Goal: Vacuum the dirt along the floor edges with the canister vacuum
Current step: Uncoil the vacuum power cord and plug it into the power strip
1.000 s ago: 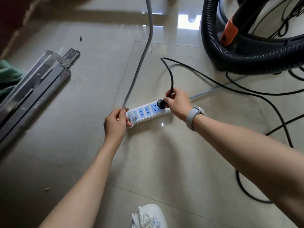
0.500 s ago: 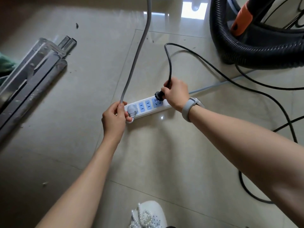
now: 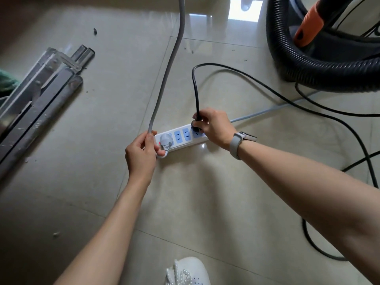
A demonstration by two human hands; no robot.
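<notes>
- Head view: the right hand (image 3: 213,128) has its fingers curled round the black plug (image 3: 195,126) at the far-right socket of the strip (image 3: 181,138). I judge it is pushing the plug home so the vacuum gets power before any cleaning starts.
- The left hand (image 3: 141,149) grips the strip's near-left end, thumb and fingers closed over that end and the grey cable (image 3: 164,83) beside it, probably to stop the strip sliding on the glossy floor (image 3: 205,202) under the push.
- The black cord (image 3: 267,87) loops up from the plug and trails right across the floor towards the vacuum; the slack keeps the plug from being tugged.
- The vacuum (image 3: 329,38) stands at the top right corner of the view, well apart from the strip, with its ribbed hose (image 3: 308,66) coiled round it and an orange fitting (image 3: 310,21) above.
- A grey plug (image 3: 165,140) already sits in the strip's left socket, with a small red light beside it.
- Metal bars (image 3: 41,95) lie on the floor at the left; dirt specks (image 3: 95,31) are scattered further off.
- Hidden or unclear: the right hand covers the plug's prongs and socket, so I cannot tell whether it is fully seated.
- The vacuum's body is cut off by the frame, and no nozzle or floor edge shows.
- A white shoe (image 3: 187,272) is cut by the bottom edge.
</notes>
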